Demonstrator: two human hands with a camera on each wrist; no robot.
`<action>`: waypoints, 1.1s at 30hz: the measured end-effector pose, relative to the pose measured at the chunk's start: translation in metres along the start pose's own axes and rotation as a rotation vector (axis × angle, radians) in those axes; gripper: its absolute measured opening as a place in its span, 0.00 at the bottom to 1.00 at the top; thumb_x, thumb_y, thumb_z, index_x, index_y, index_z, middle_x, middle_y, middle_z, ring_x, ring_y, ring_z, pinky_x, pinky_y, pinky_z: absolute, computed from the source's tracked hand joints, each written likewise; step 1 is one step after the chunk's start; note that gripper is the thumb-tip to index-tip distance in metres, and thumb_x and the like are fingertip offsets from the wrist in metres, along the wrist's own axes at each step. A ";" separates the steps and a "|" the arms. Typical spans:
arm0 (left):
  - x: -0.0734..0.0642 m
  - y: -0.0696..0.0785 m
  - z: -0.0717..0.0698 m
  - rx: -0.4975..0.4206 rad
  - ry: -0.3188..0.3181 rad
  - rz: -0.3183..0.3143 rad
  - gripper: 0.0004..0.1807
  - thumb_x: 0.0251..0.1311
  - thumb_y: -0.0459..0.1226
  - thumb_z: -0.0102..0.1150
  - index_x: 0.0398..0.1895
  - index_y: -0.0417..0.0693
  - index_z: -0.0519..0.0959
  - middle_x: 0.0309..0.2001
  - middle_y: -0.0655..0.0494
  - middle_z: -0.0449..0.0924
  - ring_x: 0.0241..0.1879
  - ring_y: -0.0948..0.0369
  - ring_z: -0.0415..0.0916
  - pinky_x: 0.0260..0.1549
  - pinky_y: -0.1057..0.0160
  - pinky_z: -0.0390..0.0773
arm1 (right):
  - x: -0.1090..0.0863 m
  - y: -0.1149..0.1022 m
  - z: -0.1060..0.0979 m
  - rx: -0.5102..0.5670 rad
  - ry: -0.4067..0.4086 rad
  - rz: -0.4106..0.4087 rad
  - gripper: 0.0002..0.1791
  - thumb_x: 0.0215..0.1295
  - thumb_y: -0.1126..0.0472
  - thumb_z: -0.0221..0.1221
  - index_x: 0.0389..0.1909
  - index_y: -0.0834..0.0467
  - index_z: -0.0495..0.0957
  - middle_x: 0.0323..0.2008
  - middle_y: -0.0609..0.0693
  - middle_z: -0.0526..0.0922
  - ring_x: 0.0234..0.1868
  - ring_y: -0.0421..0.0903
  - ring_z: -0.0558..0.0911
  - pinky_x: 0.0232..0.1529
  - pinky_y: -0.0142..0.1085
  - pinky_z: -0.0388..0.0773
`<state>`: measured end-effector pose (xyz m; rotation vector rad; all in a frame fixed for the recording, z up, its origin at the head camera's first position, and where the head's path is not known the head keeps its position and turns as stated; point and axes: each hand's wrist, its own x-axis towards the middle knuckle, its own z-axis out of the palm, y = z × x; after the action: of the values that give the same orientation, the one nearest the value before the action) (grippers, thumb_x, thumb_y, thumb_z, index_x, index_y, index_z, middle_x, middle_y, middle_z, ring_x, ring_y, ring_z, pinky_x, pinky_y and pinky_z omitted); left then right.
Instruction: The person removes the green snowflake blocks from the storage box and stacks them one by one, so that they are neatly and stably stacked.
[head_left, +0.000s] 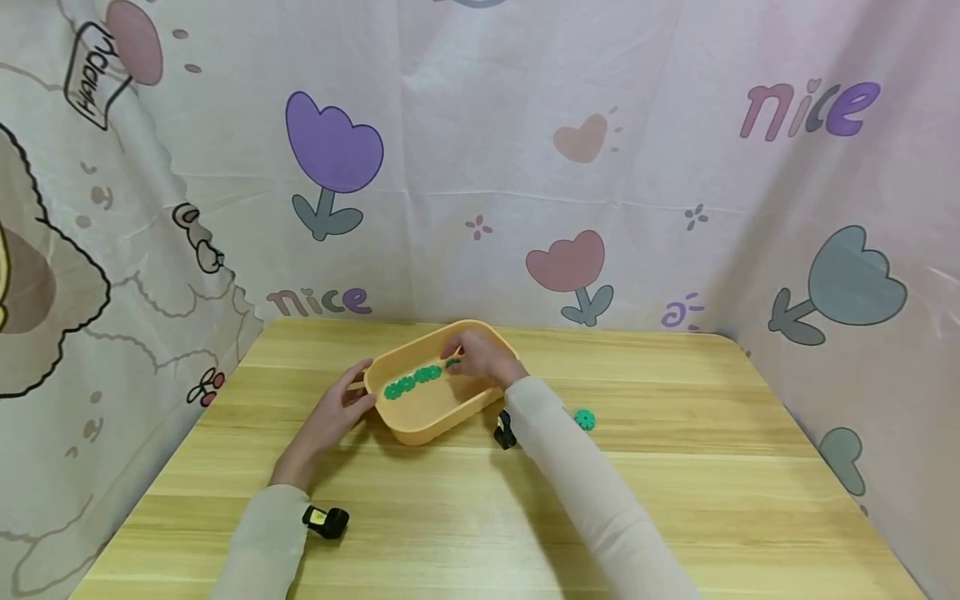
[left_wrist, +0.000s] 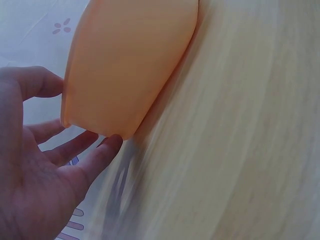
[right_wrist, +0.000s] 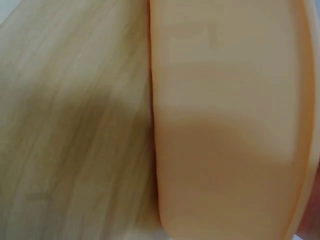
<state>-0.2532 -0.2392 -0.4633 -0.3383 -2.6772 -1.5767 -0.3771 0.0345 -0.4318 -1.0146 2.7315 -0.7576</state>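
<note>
Student: Where does the box lie in relation to the two hands?

Tutor: The yellow box point(head_left: 427, 407) rests on the table point(head_left: 420, 517), ahead of the person and between the hands. Its long axis slants from the near left to the far right. The left hand point(head_left: 339, 412) is at the left end; the right hand point(head_left: 480, 357) reaches over the wall into the right end.

Student: And the state of each hand?

Tutor: The left hand grips its end of the box: in the left wrist view, the thumb lies against the lower edge and the forefinger meets the rim. The right hand's fingers are bent down at a green piece point(head_left: 452, 363). Whether they pinch it or merely touch it cannot be told; the right wrist view shows chiefly the outer wall.

Student: What else lies inside?

Tutor: A row of green flower-shaped pieces point(head_left: 407, 383), set close together on the floor of the box. The row follows the long axis, nearer the far wall, and points toward the right hand's fingertips. The piece at those fingertips is roughly in line with it.

Student: Are any pieces outside?

Tutor: One loose green piece point(head_left: 585, 419) lies on the table to the right of the box, just past the right sleeve point(head_left: 607, 500). The right hand is the nearer; the left is well apart, across the box.
</note>
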 end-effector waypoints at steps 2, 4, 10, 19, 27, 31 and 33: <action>0.000 0.000 0.000 0.001 0.002 0.001 0.35 0.75 0.34 0.53 0.81 0.40 0.54 0.71 0.30 0.65 0.68 0.33 0.71 0.65 0.51 0.74 | 0.000 -0.001 0.001 0.015 -0.010 -0.001 0.13 0.62 0.71 0.68 0.48 0.64 0.87 0.50 0.57 0.90 0.54 0.54 0.86 0.60 0.43 0.81; 0.000 0.000 0.000 0.002 0.003 0.003 0.35 0.75 0.34 0.53 0.81 0.40 0.54 0.71 0.30 0.65 0.68 0.33 0.71 0.66 0.48 0.73 | 0.001 -0.002 0.002 0.018 -0.014 -0.014 0.14 0.60 0.73 0.68 0.47 0.67 0.87 0.49 0.59 0.89 0.54 0.55 0.86 0.59 0.44 0.82; 0.000 0.001 0.000 -0.008 0.001 -0.002 0.35 0.75 0.34 0.53 0.82 0.40 0.54 0.72 0.31 0.64 0.68 0.33 0.70 0.67 0.43 0.70 | 0.002 -0.003 0.005 -0.022 -0.043 -0.027 0.15 0.57 0.77 0.66 0.46 0.66 0.88 0.48 0.58 0.90 0.52 0.52 0.87 0.55 0.39 0.84; -0.001 0.001 0.000 -0.008 0.001 -0.005 0.36 0.75 0.34 0.53 0.82 0.41 0.54 0.72 0.31 0.64 0.69 0.34 0.70 0.69 0.40 0.70 | 0.001 0.000 0.004 -0.060 -0.066 0.026 0.14 0.57 0.75 0.70 0.46 0.65 0.88 0.44 0.57 0.90 0.45 0.48 0.85 0.51 0.36 0.83; -0.001 0.000 0.000 -0.006 -0.001 -0.003 0.36 0.75 0.34 0.53 0.82 0.40 0.53 0.72 0.30 0.64 0.68 0.33 0.70 0.69 0.38 0.69 | -0.001 0.002 0.002 -0.045 -0.080 0.034 0.13 0.57 0.73 0.72 0.43 0.63 0.89 0.41 0.55 0.91 0.45 0.47 0.86 0.50 0.33 0.82; -0.001 0.000 0.001 -0.002 -0.004 -0.002 0.36 0.75 0.34 0.54 0.82 0.40 0.53 0.72 0.30 0.64 0.68 0.33 0.70 0.69 0.38 0.70 | -0.003 0.003 0.003 -0.032 -0.065 0.011 0.14 0.55 0.72 0.72 0.43 0.62 0.90 0.41 0.53 0.92 0.45 0.46 0.87 0.48 0.31 0.83; -0.001 0.001 0.001 -0.005 -0.002 -0.002 0.36 0.75 0.34 0.54 0.82 0.40 0.53 0.72 0.31 0.64 0.68 0.33 0.70 0.69 0.38 0.70 | -0.004 0.004 0.002 -0.032 -0.064 -0.001 0.14 0.53 0.72 0.73 0.43 0.62 0.90 0.40 0.52 0.92 0.43 0.45 0.88 0.47 0.30 0.83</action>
<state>-0.2520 -0.2386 -0.4631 -0.3380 -2.6765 -1.5848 -0.3759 0.0385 -0.4354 -1.0282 2.6971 -0.6716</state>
